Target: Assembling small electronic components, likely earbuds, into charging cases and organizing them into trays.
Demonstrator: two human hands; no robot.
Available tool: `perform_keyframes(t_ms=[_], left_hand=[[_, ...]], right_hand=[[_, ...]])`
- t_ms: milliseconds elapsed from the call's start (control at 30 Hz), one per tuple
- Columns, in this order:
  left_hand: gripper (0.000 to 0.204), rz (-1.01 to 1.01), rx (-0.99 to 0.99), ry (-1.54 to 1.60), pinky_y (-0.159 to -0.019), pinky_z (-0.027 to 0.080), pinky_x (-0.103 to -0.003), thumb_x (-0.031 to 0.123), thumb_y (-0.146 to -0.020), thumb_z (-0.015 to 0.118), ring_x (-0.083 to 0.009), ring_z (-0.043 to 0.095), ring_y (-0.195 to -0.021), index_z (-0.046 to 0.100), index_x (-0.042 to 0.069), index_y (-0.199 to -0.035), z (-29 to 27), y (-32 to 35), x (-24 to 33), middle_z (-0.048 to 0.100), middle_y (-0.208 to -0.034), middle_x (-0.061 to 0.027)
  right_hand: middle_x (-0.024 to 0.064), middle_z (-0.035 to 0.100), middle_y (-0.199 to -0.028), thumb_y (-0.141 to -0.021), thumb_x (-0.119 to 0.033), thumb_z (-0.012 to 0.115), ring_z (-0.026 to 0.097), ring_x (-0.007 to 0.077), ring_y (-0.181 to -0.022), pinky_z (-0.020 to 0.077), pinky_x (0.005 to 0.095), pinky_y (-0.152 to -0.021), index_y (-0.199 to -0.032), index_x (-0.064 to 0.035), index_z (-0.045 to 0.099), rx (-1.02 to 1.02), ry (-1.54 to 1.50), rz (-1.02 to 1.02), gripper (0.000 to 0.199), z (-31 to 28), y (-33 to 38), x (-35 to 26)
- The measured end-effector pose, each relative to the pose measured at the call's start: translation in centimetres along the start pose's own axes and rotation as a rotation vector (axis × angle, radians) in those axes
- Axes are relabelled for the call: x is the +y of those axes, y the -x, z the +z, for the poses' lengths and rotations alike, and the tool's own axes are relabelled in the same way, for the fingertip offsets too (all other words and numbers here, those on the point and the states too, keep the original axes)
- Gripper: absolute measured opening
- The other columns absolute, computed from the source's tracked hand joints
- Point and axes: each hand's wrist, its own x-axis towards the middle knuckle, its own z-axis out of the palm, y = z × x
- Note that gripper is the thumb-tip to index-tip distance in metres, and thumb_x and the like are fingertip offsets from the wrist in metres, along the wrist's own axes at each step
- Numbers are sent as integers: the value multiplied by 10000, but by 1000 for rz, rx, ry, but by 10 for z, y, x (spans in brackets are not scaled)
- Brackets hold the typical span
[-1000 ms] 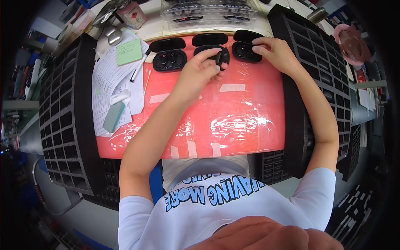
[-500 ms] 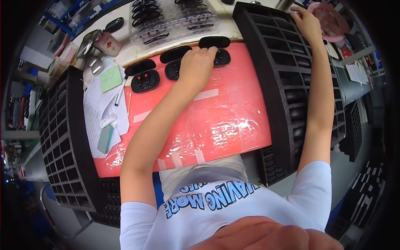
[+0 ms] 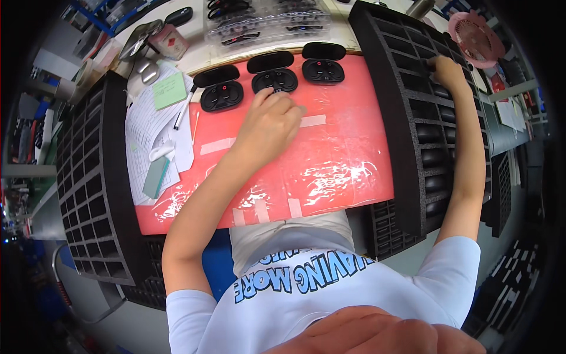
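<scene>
Three black earbud charging cases stand with lids up in a row along the far side of the red work mat [image 3: 348,135]: a left case [image 3: 221,96], a middle case [image 3: 274,79] and a right case [image 3: 323,71]. Small red lights glow in the left and right ones. My left hand [image 3: 268,127] is palm down before the middle case, fingers bent, a fingertip at its front edge; it appears to hold nothing. Over the black foam tray [image 3: 407,141] on the right, my right hand [image 3: 451,75] has its fingers closed at a compartment. Whatever they grip is hidden.
Dark rounded cases [image 3: 435,158] fill several tray slots. Another black compartment tray [image 3: 88,194] stands at left, beside papers with a green note [image 3: 170,91]. A clear plastic tray [image 3: 268,26] of earphones lies at the back; a pink fan [image 3: 473,38] stands far right.
My left hand has moved from the right case back to the front of the middle one. My right hand has come nearer, onto the foam tray's compartments. The left case shows fewer red lights.
</scene>
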Motion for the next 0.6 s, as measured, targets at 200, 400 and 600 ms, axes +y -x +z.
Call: perform_keyframes(t_ms=[200,400,600], left_hand=[[169,-163,232,79,-886,428,-432,80,-766,666,-271,597,-956,671,69,-935,-13,19,-20,637,-903,-85],[268,-342,282,409,-894,442,-409,97,-783,682,-283,599,-986,653,63,-1047,-28,16,-17,645,-958,-93],[502,-509,283,814,-977,439,-362,155,-815,705,-225,597,-1085,548,39,-1277,-34,23,-14,637,-1141,-113]], right_hand=[[133,609,-1130,-759,-154,685,554,325,-1131,431,448,-928,-1140,-82,618,91,103,-196,394,-6,10,14],[116,602,-1209,-990,-220,483,556,189,-1127,380,290,-998,-1330,-55,493,221,-585,-339,378,-92,45,-55],[17,563,-1102,-1010,-199,455,511,87,-1014,412,238,-901,-1275,-64,498,-266,-1120,-786,300,-92,65,-235]])
